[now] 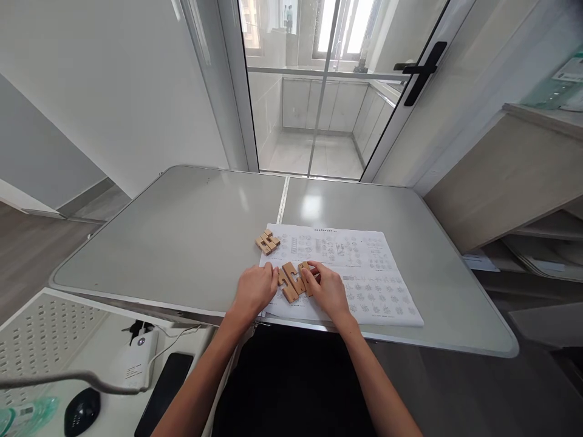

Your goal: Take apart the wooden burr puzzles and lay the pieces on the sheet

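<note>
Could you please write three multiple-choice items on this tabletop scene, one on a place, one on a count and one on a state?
1. Where does the small separate cluster of light wooden notched puzzle pieces lie?
A. at the far left corner of the white printed instruction sheet
B. on the black phone
C. at the sheet's right edge

2. How many hands touch the group of wooden puzzle pieces between the hands?
A. none
B. one
C. two

3. How does the printed sheet lie on the grey folding table?
A. rolled up
B. flat
C. folded in half

Answers:
1 A: the cluster straddles the sheet's far left corner.
2 C: the left hand and the right hand both press fingers on the pieces.
3 B: the whole sheet is spread out on the tabletop.
</note>
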The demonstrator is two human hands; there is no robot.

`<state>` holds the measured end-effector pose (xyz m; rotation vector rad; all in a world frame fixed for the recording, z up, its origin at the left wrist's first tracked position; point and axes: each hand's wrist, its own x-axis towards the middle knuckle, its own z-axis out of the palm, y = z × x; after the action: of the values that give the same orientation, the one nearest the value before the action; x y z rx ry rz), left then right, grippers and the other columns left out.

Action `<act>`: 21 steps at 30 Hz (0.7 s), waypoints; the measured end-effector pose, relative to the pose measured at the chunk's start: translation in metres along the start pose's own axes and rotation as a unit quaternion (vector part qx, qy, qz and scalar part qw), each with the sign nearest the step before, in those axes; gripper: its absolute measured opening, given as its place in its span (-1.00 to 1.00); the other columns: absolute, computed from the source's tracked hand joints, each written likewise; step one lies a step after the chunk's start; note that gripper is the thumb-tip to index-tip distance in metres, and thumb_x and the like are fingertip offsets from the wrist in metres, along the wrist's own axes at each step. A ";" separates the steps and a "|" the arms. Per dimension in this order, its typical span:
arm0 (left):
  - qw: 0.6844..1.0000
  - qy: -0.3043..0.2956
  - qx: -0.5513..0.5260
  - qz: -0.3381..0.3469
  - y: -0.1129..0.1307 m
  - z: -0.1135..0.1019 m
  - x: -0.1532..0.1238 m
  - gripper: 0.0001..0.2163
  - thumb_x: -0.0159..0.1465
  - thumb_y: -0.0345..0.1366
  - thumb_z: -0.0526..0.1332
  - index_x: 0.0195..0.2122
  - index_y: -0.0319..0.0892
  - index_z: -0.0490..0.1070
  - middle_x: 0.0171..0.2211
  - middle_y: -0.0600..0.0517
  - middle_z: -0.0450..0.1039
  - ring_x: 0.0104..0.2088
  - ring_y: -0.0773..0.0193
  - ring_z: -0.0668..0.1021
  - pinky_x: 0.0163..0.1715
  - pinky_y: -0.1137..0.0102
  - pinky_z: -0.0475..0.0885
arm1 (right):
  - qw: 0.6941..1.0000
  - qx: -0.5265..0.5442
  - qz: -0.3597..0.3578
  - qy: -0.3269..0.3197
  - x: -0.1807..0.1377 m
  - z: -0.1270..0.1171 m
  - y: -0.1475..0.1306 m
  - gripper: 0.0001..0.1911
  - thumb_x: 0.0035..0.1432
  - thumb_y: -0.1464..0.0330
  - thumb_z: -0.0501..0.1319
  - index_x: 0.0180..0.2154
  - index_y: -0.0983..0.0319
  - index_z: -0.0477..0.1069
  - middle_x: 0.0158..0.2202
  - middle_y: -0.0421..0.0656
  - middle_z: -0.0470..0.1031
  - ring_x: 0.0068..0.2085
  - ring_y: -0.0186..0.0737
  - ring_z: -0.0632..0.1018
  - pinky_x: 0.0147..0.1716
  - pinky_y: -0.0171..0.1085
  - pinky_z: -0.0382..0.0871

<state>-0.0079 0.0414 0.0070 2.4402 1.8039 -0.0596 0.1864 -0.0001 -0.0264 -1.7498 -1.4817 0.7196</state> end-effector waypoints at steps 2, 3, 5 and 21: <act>1.000 0.002 0.004 -0.003 0.001 -0.001 0.000 -0.60 0.54 -0.17 -0.08 -0.17 -0.21 0.51 -0.31 -0.20 0.61 -0.27 -0.03 0.64 -0.27 0.26 0.36 | 1.000 0.004 -0.009 0.005 -0.001 0.002 0.002 -0.58 0.40 0.08 0.14 0.06 0.17 0.56 -0.20 -0.09 0.69 -0.26 -0.06 0.65 -0.27 -0.17 0.45; 1.000 0.004 0.004 -0.005 0.001 -0.001 0.000 -0.61 0.54 -0.16 -0.07 -0.17 -0.21 0.51 -0.31 -0.20 0.61 -0.27 -0.03 0.65 -0.28 0.26 0.36 | 1.000 0.012 -0.014 0.010 -0.002 0.002 0.003 -0.58 0.40 0.08 0.14 0.06 0.18 0.56 -0.19 -0.08 0.68 -0.25 -0.06 0.65 -0.24 -0.17 0.46; 1.000 0.007 0.000 -0.006 0.001 0.000 0.000 -0.63 0.53 -0.14 -0.04 -0.18 -0.21 0.50 -0.31 -0.20 0.61 -0.27 -0.04 0.65 -0.30 0.26 0.36 | 0.999 0.038 -0.025 0.016 -0.006 0.001 0.005 -0.57 0.40 0.08 0.15 0.06 0.20 0.55 -0.13 -0.05 0.67 -0.23 -0.07 0.65 -0.19 -0.15 0.49; 0.936 0.153 -0.212 0.236 0.029 0.024 -0.010 -0.52 0.39 -0.07 0.28 0.28 -0.06 0.27 0.34 -0.17 0.29 0.37 -0.08 0.32 0.31 -0.01 0.31 | 0.982 0.188 0.007 0.016 -0.045 -0.015 0.018 -0.59 0.41 0.07 0.15 0.09 0.14 0.53 0.15 -0.01 0.57 -0.14 -0.06 0.65 -0.20 -0.12 0.59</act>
<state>0.0176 0.0207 -0.0138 2.5597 1.0979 0.7029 0.2007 -0.0484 -0.0341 -1.4747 -1.2187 0.9088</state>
